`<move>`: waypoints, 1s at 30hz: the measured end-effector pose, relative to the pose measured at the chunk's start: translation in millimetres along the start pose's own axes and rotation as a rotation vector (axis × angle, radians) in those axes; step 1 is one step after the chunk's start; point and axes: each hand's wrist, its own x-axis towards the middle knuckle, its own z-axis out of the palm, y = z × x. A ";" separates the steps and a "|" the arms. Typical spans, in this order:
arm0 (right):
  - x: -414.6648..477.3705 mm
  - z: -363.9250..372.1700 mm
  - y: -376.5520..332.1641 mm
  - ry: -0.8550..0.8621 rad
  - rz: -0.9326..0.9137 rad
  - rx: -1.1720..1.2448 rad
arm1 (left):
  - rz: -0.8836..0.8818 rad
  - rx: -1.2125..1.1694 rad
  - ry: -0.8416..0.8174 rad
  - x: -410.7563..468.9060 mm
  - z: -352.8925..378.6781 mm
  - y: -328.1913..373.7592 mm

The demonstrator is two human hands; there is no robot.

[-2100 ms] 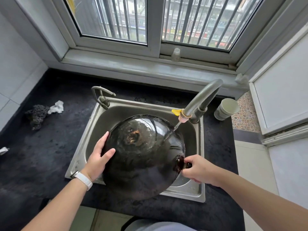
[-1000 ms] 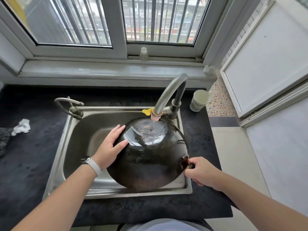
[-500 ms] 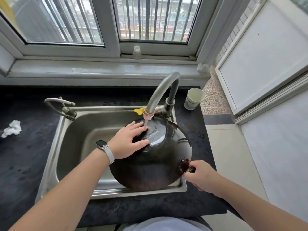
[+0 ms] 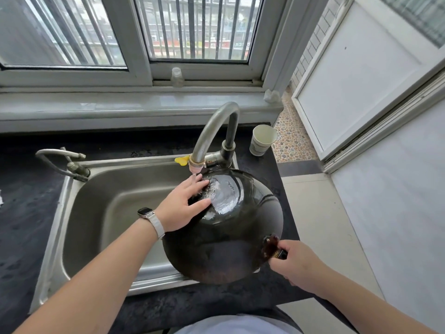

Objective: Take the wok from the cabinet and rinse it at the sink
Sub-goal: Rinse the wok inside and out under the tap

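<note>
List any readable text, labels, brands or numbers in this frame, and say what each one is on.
No text can be read.
Paper cup: faint marking near its base, too blurred to read.
Signs on the buildings beyond the window: coloured strips, too small to read.
Watch on the left wrist: dark screen, nothing shown.
Wok, faucet: no markings visible.

Both forearms are bare from the bottom edge of the frame to the wrists, with no sleeves in view. The left hand (image 4: 179,208) wears no rings that can be seen; its wrist carries a smartwatch (image 4: 145,211) with a dark, rounded-rectangle face in a pale metallic case, held on a white woven-looking band (image 4: 157,226) that wraps the wrist. The right hand (image 4: 297,265) and its wrist are unadorned. At the bottom centre, a strip of pale blue-grey clothing (image 4: 231,325) covers the torso, edged by darker fabric on the right side.
</note>
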 end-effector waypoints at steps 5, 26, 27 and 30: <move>-10.8 0.8 7.9 -0.002 0.002 -0.027 | -0.090 -0.064 -0.033 5.6 -2.9 -1.5; 18.0 44.5 -56.5 -0.187 -0.093 -0.092 | -0.273 -0.132 0.219 -73.4 -42.3 -53.1; 21.7 46.4 -60.8 -0.200 -0.090 -0.089 | -0.275 -0.125 0.230 -77.2 -43.0 -55.0; 31.6 49.3 -74.0 -0.231 -0.077 -0.076 | -0.285 -0.103 0.257 -85.5 -43.6 -60.8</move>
